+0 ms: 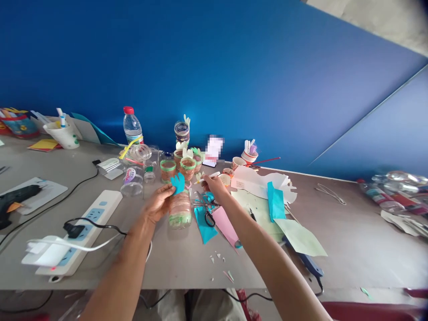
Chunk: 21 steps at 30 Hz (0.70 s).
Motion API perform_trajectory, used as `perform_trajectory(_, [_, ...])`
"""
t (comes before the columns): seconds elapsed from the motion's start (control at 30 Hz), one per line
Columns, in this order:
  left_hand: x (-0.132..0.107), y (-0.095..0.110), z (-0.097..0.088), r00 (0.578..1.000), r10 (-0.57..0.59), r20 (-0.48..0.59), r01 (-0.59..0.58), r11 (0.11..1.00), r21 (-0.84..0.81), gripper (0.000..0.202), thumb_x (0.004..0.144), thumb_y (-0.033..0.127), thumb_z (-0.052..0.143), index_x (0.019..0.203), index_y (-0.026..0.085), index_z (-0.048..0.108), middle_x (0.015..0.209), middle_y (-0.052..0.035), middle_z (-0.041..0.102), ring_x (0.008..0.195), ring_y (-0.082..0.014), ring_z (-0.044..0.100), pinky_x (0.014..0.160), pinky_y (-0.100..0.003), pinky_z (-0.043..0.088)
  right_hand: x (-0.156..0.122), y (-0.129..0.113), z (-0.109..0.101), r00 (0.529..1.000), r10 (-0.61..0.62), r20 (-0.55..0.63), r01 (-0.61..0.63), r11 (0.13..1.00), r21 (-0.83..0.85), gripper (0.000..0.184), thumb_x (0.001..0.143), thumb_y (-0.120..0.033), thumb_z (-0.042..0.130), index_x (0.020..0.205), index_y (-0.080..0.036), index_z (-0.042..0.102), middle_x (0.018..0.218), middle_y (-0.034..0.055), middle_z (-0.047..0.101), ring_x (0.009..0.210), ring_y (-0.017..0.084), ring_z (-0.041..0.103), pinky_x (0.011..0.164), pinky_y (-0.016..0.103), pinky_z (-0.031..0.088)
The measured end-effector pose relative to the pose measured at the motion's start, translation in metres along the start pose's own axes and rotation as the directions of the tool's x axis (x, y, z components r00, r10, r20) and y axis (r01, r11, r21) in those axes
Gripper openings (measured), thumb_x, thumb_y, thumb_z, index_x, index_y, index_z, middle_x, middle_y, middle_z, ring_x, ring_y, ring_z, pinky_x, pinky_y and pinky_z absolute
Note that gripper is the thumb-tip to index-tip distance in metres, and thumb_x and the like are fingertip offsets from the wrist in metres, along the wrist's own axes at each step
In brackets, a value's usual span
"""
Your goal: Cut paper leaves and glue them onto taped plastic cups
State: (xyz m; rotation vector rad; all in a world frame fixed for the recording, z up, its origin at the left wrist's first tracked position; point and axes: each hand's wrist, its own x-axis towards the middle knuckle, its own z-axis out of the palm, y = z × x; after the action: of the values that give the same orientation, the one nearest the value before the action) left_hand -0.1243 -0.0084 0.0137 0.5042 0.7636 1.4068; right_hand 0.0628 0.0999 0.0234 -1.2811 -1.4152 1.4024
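Note:
My left hand [159, 203] is closed around a clear plastic cup [179, 213] wrapped in pink and green yarn, with a teal paper hand shape [178, 182] stuck at its top. The cup is held just above the grey table [351, 240]. My right hand [213, 185] pinches a white pen-like stick [210, 176] just to the right of the cup's top. Black-handled scissors [206, 213] lie on teal and pink paper right under my right wrist.
Several decorated cups [182, 165] and a water bottle [132, 126] stand behind the hands. A white power strip [83, 229] with cables lies left, a black glue gun [15, 198] further left. Paper sheets [277, 200] and a blue tool [309, 263] lie right.

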Motion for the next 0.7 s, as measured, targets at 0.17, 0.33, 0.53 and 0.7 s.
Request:
perform_trajectory(0.17, [0.003,-0.007,0.002,0.998,-0.053,0.041,0.056,0.995,-0.080,0.011,0.077,0.004,0.065,0.076,0.015,0.067,0.071,-0.0035,0.070,0.062,-0.0152,0.065,0.059,-0.026,0.053,0.013,0.006,0.005,0.999,0.047,0.023,-0.045,0.996,-0.076,0.035,0.085,-0.032,0.057,0.054,-0.016,0.057,0.043,-0.0012,0.054,0.036,0.007,0.042,0.041,0.021,0.034])
perform_trajectory(0.33, [0.004,-0.011,0.005,0.997,-0.076,0.029,0.079,0.988,-0.129,0.014,0.078,0.002,0.062,0.076,0.015,0.067,0.067,-0.0032,0.069,0.058,-0.0156,0.065,0.057,-0.026,0.053,0.020,0.009,0.005,0.995,0.083,0.062,-0.076,0.992,-0.098,0.035,0.086,-0.033,0.058,0.055,-0.016,0.057,0.046,-0.0013,0.056,0.034,0.007,0.041,0.041,0.022,0.034])
perform_trajectory(0.53, [0.008,-0.012,0.000,0.998,-0.052,-0.029,0.047,0.988,-0.149,0.013,0.080,0.004,0.059,0.081,0.013,0.066,0.072,-0.0054,0.069,0.061,-0.0168,0.066,0.060,-0.028,0.055,0.024,0.008,0.000,0.982,0.166,0.095,-0.160,0.985,-0.066,0.037,0.088,-0.037,0.058,0.057,-0.017,0.052,0.042,-0.0038,0.050,0.032,0.006,0.035,0.040,0.021,0.032])
perform_trajectory(0.7, [0.012,-0.012,-0.008,0.995,-0.077,-0.060,0.065,0.979,-0.192,0.013,0.082,0.004,0.057,0.080,0.015,0.063,0.073,-0.0046,0.068,0.063,-0.0163,0.066,0.062,-0.028,0.055,0.020,0.006,0.000,0.951,0.263,0.165,-0.261,0.965,-0.034,0.036,0.088,-0.038,0.060,0.060,-0.018,0.050,0.042,-0.0032,0.051,0.031,0.005,0.030,0.037,0.020,0.031])
